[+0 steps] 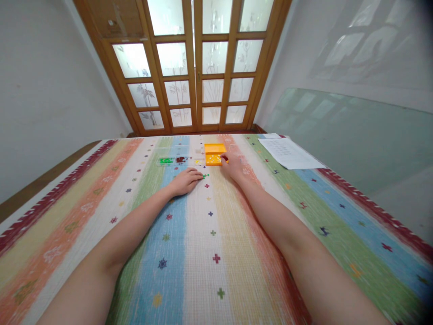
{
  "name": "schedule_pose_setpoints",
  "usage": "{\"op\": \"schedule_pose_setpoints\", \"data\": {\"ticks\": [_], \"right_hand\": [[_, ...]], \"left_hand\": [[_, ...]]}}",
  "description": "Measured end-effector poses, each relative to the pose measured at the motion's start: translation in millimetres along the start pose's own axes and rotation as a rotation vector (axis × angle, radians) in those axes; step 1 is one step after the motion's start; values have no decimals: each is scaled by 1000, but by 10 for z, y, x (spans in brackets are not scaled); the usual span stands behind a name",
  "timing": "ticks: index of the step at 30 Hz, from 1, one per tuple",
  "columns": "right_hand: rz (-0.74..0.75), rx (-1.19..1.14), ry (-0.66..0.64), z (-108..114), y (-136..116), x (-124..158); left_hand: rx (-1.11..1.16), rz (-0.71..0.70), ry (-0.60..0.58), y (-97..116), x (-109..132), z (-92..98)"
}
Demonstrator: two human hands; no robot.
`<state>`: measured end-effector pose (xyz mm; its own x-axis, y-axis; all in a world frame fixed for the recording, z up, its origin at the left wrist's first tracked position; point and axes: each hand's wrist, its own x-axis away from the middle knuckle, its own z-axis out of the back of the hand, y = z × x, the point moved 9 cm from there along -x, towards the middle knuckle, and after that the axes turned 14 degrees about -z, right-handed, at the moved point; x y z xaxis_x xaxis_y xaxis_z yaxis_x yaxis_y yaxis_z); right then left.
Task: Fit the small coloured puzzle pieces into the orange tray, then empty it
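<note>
My left hand (187, 181) rests low over the tablecloth, its fingers closed together, with a small green piece (206, 175) at the fingertips. Beyond it, my right hand (232, 166) is pinched at the right side of an open yellow box (215, 148). Small white pieces (214, 158) lie scattered in the front part of that box. What the right fingertips hold, if anything, is too small to make out. To the left, a clear compartment box holds green pieces (165, 160), dark red pieces (181, 160) and some yellow and white pieces (198, 162).
A striped tablecloth (199, 253) covers the table. Printed paper (287, 152) lies at the far right. Behind the table stand wooden doors with glass panes (198, 67), and a pale glass panel (338, 131) leans along the right wall.
</note>
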<state>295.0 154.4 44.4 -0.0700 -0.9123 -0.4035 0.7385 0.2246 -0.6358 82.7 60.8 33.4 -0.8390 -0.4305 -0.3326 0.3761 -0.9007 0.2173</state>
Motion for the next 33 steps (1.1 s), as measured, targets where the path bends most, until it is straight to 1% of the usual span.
{"op": "schedule_pose_setpoints", "data": {"ticks": [2, 4, 8, 10, 12, 15, 18, 22, 25, 27, 29, 33], "right_hand": [[81, 6, -101, -117, -163, 80], [166, 12, -197, -218, -324, 178], [306, 40, -376, -393, -576, 384], [358, 69, -442, -464, -661, 474], [406, 92, -471, -510, -729, 543], [459, 135, -470, -558, -795, 608], [475, 180, -464, -609, -819, 637], [476, 183, -465, -640, -843, 667], [464, 142, -439, -612, -844, 654], [431, 100, -371, -546, -812, 589], [360, 70, -272, -452, -730, 476], [155, 48, -100, -258, -441, 217]], "left_hand": [[48, 6, 19, -16, 5, 2], [77, 26, 68, -64, 22, 33], [42, 117, 167, -240, 105, 123], [10, 148, 181, -308, 143, 146], [-18, 155, 186, -341, 165, 160], [-58, 156, 194, -359, 180, 173], [-97, 180, 210, -394, 204, 185], [-149, 270, 238, -520, 291, 206], [-167, 326, 238, -614, 356, 208], [-174, 339, 235, -644, 377, 206], [-176, 329, 221, -644, 373, 189], [-161, 257, 161, -582, 316, 111]]}}
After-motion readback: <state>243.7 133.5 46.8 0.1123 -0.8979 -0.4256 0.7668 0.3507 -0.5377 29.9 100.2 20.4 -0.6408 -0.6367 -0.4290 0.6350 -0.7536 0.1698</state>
